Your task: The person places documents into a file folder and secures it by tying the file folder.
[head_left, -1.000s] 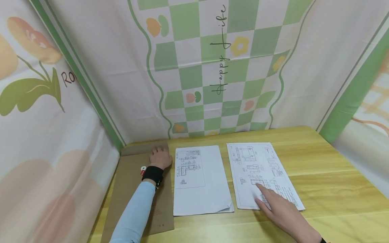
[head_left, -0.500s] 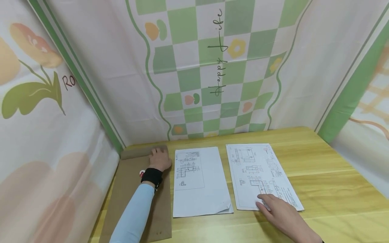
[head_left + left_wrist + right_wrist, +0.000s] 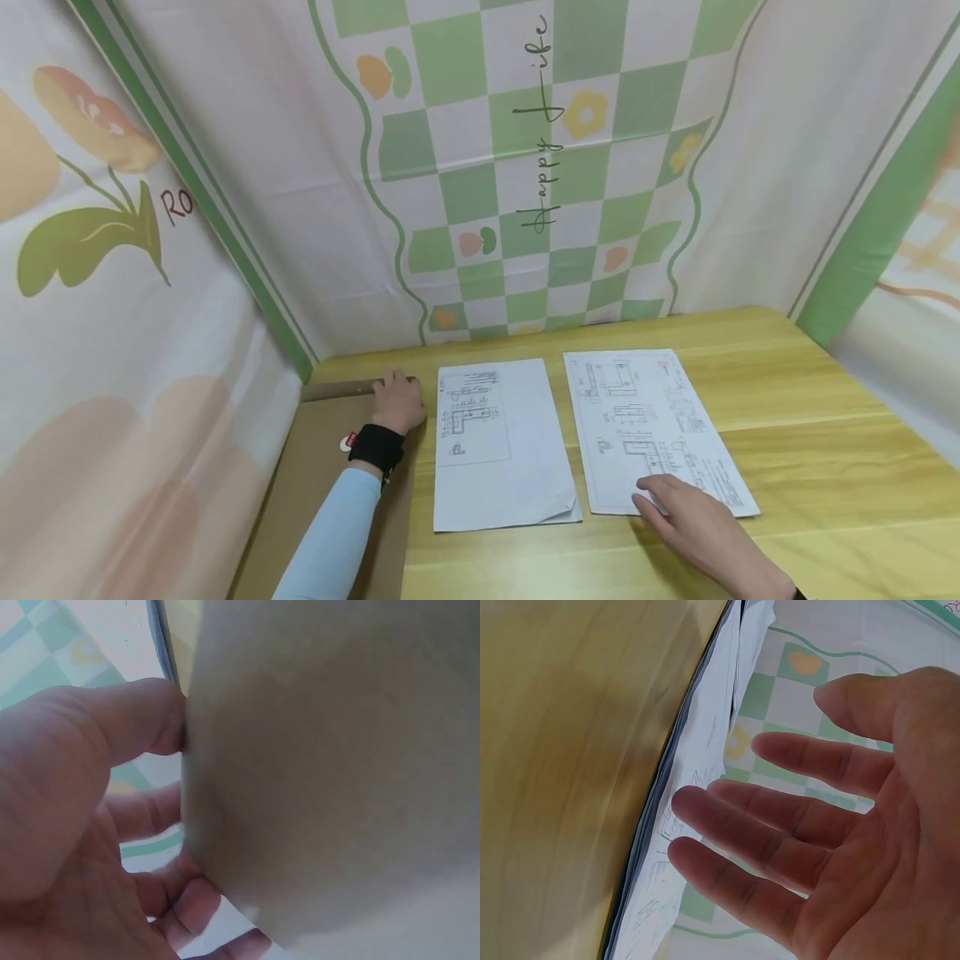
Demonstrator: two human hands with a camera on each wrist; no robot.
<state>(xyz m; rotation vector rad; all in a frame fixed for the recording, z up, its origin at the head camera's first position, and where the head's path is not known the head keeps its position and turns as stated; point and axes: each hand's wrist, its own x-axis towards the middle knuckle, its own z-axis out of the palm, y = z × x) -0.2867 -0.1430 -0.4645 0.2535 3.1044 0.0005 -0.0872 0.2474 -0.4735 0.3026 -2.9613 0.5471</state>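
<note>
A brown kraft paper envelope (image 3: pixel 322 492) with a white round button and a red tag lies at the table's left side. At its far right corner is my left hand (image 3: pixel 400 404), gripping the edge. The left wrist view has the thumb and fingers of that hand (image 3: pixel 82 795) at the edge of the brown paper (image 3: pixel 337 750). My right hand (image 3: pixel 690 517) hovers at the near edge of the right stack of printed drawings (image 3: pixel 607 483). Its fingers are relaxed and spread in the right wrist view, holding nothing.
Between the envelope and the right stack lies another stack of drawing sheets (image 3: pixel 495 492), its near right corner curled up. The wooden table (image 3: pixel 825 467) ends at a patterned curtain (image 3: pixel 517 200) behind. A curtain wall (image 3: pixel 150 375) stands close on the left.
The envelope has slid toward me, its far flap edge now lower in view, with my left hand at its corner. My right hand has drawn back slightly over the drawing. Both stacks stay put.
</note>
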